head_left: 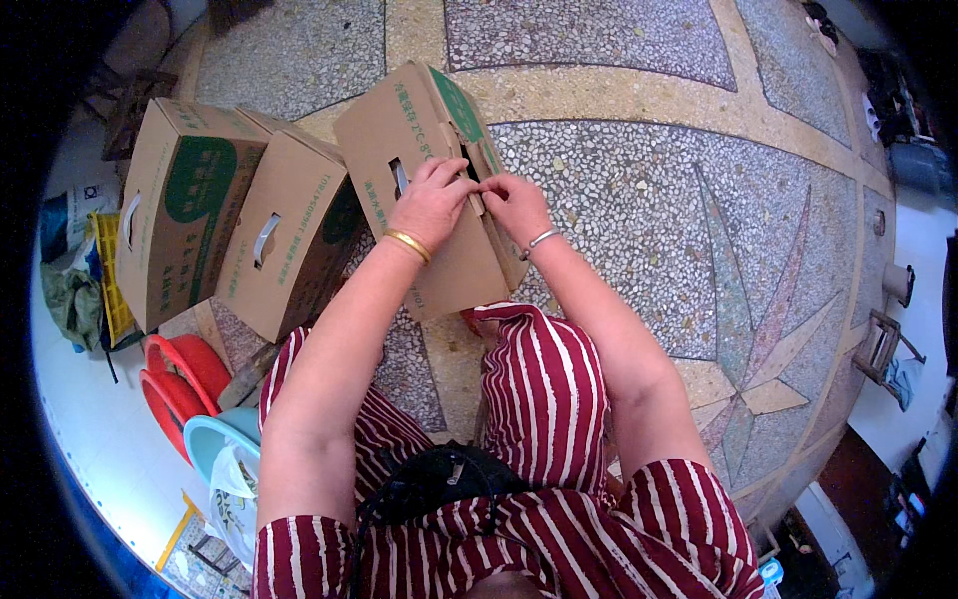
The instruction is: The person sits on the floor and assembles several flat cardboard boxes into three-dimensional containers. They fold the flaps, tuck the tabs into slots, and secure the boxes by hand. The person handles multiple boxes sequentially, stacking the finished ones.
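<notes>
A brown cardboard box [399,140] with green print stands on the terrazzo floor in front of me, tilted toward my knees. My left hand [431,200], with a gold bangle on the wrist, presses on the box's top edge beside its handle slot. My right hand [516,205], wearing a silver bracelet, pinches the folded flap [477,165] at the box's upper right edge. The fingertips of both hands meet at that flap. I sit with red-and-white striped clothing over my legs.
Two more closed cardboard boxes [180,215] [289,235] stand to the left. Red basins [185,384] and a light blue basin [215,439] are stacked at the lower left, near a yellow crate [110,280]. Small stools [883,344] stand at the right.
</notes>
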Motion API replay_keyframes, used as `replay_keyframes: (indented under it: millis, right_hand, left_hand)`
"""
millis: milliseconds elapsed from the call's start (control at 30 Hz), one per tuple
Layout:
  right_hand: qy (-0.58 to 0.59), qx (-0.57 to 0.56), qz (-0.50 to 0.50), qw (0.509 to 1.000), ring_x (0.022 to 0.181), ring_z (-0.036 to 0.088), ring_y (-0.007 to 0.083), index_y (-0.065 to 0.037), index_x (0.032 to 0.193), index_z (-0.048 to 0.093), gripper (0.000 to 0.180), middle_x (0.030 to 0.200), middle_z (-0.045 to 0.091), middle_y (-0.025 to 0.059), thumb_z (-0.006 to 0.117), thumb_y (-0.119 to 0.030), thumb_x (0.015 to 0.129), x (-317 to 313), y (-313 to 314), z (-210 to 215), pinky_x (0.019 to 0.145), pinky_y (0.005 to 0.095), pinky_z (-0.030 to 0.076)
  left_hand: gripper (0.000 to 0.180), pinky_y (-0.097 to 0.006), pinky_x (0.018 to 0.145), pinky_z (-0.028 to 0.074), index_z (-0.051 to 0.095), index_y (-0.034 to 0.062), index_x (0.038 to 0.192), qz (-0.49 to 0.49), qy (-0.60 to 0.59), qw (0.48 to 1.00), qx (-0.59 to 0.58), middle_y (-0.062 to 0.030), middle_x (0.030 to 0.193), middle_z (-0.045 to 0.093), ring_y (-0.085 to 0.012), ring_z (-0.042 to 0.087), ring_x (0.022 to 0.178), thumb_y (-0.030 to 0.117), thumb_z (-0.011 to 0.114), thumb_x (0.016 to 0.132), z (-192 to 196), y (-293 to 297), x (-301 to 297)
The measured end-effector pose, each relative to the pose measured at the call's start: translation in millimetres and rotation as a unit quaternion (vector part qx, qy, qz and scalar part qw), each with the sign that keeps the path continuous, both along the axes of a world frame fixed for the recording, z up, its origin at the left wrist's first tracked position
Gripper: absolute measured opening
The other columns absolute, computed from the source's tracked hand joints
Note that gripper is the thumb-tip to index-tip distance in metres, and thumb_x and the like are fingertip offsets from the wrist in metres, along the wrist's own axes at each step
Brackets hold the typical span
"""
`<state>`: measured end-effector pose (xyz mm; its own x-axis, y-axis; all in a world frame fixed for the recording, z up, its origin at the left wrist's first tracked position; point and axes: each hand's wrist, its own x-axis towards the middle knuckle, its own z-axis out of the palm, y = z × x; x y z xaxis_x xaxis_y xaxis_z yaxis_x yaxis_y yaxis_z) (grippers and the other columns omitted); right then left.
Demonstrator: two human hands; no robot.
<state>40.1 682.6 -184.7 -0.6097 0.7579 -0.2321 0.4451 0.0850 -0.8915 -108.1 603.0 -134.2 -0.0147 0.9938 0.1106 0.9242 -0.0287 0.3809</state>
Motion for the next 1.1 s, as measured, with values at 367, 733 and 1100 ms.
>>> replay_keyframes:
  millis: [367, 733, 1100]
  right_hand:
    - [-0.034, -0.002, 0.033, 0.999, 0.09, 0.058, 0.0312, -0.007, 0.094, 0.067, 0.019, 0.095, 0.061, 0.0166, 0.059, -0.015, 0.078, 9, 3, 12, 0.082, 0.0373, 0.046]
    - [0.011, -0.044, 0.006, 0.999, 0.084, 0.059, 0.0293, -0.001, 0.098, 0.062, 0.03, 0.092, 0.058, 0.017, 0.063, -0.023, 0.078, 9, -5, 10, 0.076, 0.0343, 0.048]
    - [-0.039, 0.065, -0.057, 0.995, 0.083, 0.058, 0.0322, -0.001, 0.096, 0.062, 0.027, 0.093, 0.058, 0.0184, 0.062, -0.021, 0.077, 12, -8, 2, 0.078, 0.0379, 0.047]
  left_hand:
    - [0.026, -0.039, 0.092, 0.042, 0.056, 0.0065, 0.099, 0.044, -0.08, 0.996, 0.003, -0.0089, 0.119, 0.053, -0.0308, 0.049, 0.109, 0.009, 0.063, 0.074, -1, 4, 4]
    - [0.025, -0.036, 0.09, 0.044, 0.057, 0.0087, 0.096, 0.072, -0.072, 0.994, 0.04, -0.0058, 0.116, 0.055, -0.0277, 0.051, 0.106, 0.01, 0.065, 0.072, -9, 3, 9]
    - [0.027, -0.037, 0.092, 0.042, 0.058, 0.0067, 0.099, 0.014, -0.053, 0.998, 0.022, -0.0096, 0.123, 0.052, -0.0307, 0.051, 0.107, 0.01, 0.065, 0.073, -27, 17, 13]
